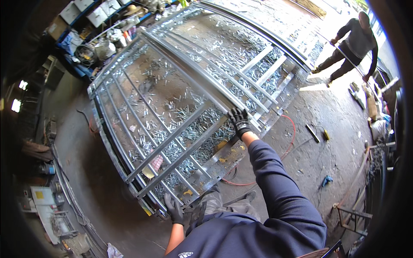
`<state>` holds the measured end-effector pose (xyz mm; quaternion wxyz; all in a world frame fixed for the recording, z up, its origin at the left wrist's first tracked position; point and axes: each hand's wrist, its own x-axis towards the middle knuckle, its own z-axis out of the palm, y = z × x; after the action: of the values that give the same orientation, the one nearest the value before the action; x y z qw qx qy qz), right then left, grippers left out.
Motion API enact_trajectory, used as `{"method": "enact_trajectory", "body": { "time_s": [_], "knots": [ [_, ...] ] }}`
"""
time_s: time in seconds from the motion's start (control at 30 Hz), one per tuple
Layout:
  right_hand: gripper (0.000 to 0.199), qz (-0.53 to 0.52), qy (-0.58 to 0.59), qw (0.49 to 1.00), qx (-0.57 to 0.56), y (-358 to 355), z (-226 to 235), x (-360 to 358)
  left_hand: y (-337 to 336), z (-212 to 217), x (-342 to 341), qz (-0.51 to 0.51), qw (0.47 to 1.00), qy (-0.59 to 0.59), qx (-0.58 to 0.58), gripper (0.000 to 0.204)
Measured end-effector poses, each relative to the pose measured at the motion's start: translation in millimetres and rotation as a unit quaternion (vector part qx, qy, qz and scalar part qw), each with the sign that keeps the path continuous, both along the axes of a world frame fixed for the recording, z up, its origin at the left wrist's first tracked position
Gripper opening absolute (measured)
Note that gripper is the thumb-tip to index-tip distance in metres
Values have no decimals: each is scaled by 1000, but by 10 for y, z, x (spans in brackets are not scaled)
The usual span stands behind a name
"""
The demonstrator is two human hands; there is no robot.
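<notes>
A large metal frame (189, 73) of silvery rails and crossbars lies over a wide work table (270, 131). My right hand (239, 121), in a black and grey glove, is closed over the near end of its thick middle rail. Lower left, my left hand (173, 209), also gloved, grips the frame's near left corner; its fingertips are partly hidden by the metal. Beneath the bars, many loose metal offcuts (189, 159) are strewn over the tabletop. A pink and white cloth or wrapper (155, 163) lies among them near the left side.
A person (359, 47) in dark clothes stands at the far right, holding a long thin bar. Across the right floor runs a red hose (294, 129), near a blue power tool (327, 180) and a metal stand (352, 219). Shelves with boxes (98, 17) stand at the back left.
</notes>
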<state>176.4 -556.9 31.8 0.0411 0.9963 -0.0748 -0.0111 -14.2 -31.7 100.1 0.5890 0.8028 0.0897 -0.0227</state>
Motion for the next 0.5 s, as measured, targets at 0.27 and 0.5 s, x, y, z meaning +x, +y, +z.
{"method": "enact_trajectory", "body": {
  "time_s": [0.27, 0.5],
  "knots": [
    [69, -6, -29, 933, 358, 88, 292, -1112, -518, -128, -1141, -3, 998, 21, -58, 57],
    [34, -182, 137, 832, 507, 334, -352, -3919, -1776, -251, -1269, -217, 938, 203, -181, 57]
  ]
}}
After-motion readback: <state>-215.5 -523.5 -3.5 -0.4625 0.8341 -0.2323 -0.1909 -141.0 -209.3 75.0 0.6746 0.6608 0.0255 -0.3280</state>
